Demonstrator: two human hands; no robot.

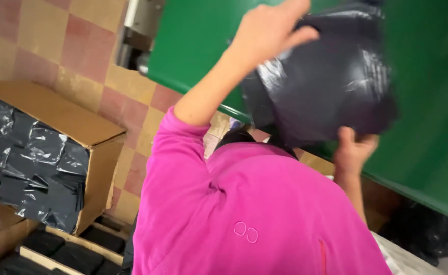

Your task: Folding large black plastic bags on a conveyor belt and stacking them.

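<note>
Both hands hold a black plastic-wrapped bundle (326,76) up over the green bench (428,117), at the far right of the view. The left hand (270,28) lies on the bundle's upper left side, its grip partly closed, fingers spread over the shiny film. The right hand (354,150) supports the bundle from below, its grip curled onto the lower edge. The pink sleeves (244,214) fill the near middle. At the left, an open cardboard box (81,122) on the tiled floor (56,46) is packed with similar black-wrapped packs (35,168).
</note>
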